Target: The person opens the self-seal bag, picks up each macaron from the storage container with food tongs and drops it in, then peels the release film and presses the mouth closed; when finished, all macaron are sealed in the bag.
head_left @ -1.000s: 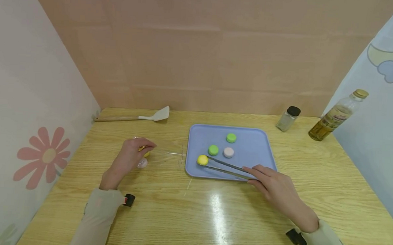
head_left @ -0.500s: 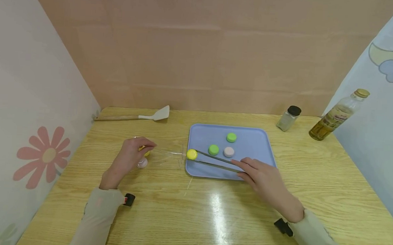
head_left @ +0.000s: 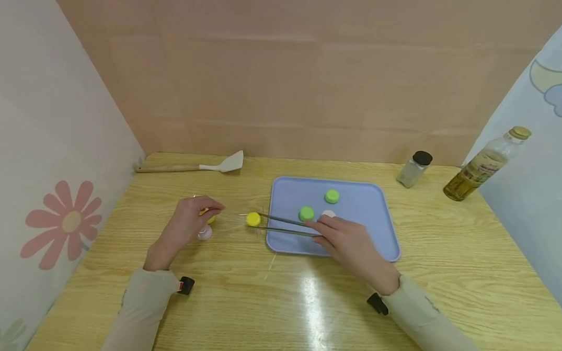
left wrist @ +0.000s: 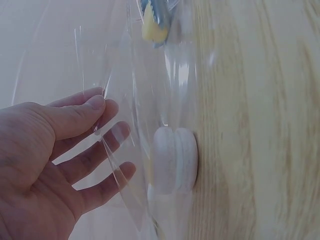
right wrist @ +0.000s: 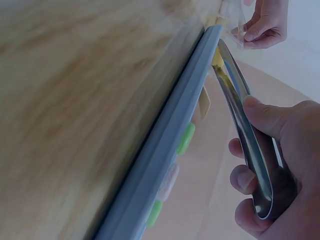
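My left hand (head_left: 187, 221) pinches the edge of a clear plastic bag (left wrist: 125, 160) between thumb and forefinger. Through the film, a pale pink macaron (left wrist: 172, 160) shows standing on edge in the left wrist view, and a bit of yellow shows behind the hand in the head view. With my right hand (head_left: 350, 246) I grip metal tongs (right wrist: 240, 117), whose tips hold a yellow macaron (head_left: 253, 219) just left of the blue tray (head_left: 360, 205), at the bag's right end. On the tray lie two green macarons (head_left: 306, 214) and a pale pink one, partly covered by my right hand.
A spatula (head_left: 225, 163) with a wooden handle lies at the back left. Behind the tray to the right stand a black-lidded jar (head_left: 412, 171) and a gold-capped oil bottle (head_left: 481, 166). Walls close off the back and both sides.
The right hand has moved left with the tongs, carrying the yellow macaron from over the tray, past its left rim, to the bag's end. The left hand has stayed in place.
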`<state>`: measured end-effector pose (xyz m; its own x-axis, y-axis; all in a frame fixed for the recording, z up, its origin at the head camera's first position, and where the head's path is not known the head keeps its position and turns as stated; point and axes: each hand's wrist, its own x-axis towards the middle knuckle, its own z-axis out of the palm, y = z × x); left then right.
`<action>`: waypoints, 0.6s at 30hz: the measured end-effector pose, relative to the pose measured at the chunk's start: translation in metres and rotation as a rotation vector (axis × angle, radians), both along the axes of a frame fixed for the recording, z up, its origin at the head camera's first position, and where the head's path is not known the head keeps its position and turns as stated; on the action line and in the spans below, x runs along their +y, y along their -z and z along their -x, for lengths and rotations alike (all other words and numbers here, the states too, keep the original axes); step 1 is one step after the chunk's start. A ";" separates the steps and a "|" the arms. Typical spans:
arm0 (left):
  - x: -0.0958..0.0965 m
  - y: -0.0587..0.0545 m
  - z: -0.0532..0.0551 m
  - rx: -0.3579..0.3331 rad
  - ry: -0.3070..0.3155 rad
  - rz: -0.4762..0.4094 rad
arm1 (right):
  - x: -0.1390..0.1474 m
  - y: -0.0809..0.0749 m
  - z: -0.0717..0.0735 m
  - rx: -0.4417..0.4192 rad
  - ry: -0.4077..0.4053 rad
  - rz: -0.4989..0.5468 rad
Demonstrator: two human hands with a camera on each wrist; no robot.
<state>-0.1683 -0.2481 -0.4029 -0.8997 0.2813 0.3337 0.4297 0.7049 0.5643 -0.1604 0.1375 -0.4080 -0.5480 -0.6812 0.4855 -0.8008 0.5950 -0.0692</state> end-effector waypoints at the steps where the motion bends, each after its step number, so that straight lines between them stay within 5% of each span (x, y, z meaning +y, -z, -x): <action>1: 0.000 0.000 0.000 0.000 0.001 -0.001 | -0.003 0.000 0.002 -0.001 -0.002 -0.005; 18: 0.000 0.002 0.001 0.012 0.008 -0.005 | -0.051 0.001 0.021 0.011 -0.070 -0.033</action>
<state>-0.1692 -0.2481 -0.4044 -0.8935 0.2867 0.3457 0.4419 0.6984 0.5630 -0.1813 0.0863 -0.4088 -0.4929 -0.7334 0.4681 -0.8413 0.5391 -0.0412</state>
